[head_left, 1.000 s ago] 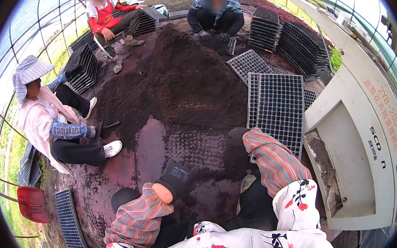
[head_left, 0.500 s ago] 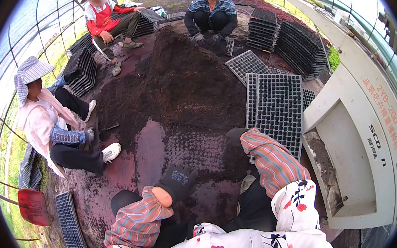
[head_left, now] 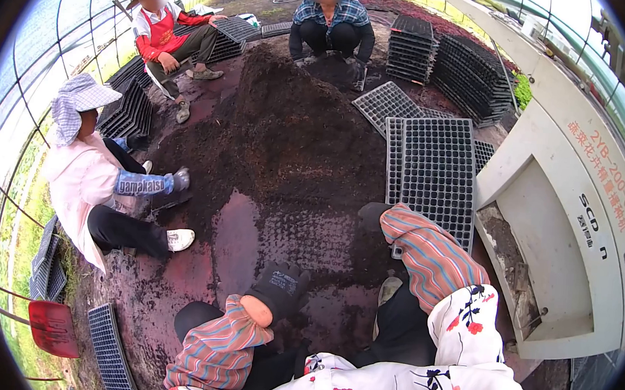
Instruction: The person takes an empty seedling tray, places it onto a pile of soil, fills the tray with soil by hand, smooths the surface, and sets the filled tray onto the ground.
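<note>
My left hand [head_left: 278,292], in a dark glove with pale print on its back, hangs over the soil-smeared ground by my knee. Its fingers show foreshortened and slightly apart, with nothing visible in them. Beside the lower left edge of a black seedling tray [head_left: 437,175] is my right hand [head_left: 373,217], also dark-gloved. Its fingers blend into the dark soil, so their shape is hidden. Striped sleeves cover both forearms. In front of me rises a heap of dark soil [head_left: 288,135]. Between my hands and the heap, a grid of small soil marks [head_left: 309,238] covers the ground.
A pale machine [head_left: 563,234] stands close on my right. Stacked trays [head_left: 412,50] are at the back right, more trays [head_left: 126,113] at the left. Three people sit or squat around the heap. A red shovel blade [head_left: 54,329] and a tray [head_left: 112,351] lie lower left.
The person on the left has leaned in, bringing a gloved hand to the soil's edge. The far person's head and hands have shifted slightly. My hands have hardly moved.
</note>
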The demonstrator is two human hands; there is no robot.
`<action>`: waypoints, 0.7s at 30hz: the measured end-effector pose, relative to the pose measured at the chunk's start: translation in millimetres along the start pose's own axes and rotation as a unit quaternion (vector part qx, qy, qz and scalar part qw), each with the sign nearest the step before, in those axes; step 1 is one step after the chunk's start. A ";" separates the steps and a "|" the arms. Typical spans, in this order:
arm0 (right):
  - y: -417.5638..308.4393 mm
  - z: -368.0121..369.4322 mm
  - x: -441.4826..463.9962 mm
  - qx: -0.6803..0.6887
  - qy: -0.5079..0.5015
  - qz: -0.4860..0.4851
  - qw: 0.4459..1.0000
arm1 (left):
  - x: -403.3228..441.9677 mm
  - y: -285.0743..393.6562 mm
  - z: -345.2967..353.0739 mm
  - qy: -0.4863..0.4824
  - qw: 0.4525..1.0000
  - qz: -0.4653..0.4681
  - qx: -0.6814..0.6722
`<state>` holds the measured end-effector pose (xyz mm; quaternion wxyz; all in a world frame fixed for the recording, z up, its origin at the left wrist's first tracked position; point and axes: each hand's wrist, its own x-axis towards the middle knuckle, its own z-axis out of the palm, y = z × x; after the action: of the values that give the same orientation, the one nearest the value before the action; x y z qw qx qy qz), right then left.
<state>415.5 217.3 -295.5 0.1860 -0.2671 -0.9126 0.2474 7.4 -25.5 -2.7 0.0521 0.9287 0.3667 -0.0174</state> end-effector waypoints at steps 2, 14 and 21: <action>71.6 36.9 -1.3 -0.082 -0.024 -0.001 0.996 | 0.3 -0.4 2.4 0.015 1.000 0.008 0.003; -66.2 -17.5 62.7 -0.226 -0.215 0.195 0.930 | 0.6 2.1 3.3 0.002 1.000 -0.004 0.002; -18.9 6.2 40.7 -0.213 -0.096 0.110 0.966 | 2.9 3.5 -1.0 -0.007 1.000 0.001 0.004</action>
<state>373.0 224.9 -281.7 0.0077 -0.3747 -0.9227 0.0905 11.9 -25.9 -1.6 0.0513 0.9293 0.3649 -0.0251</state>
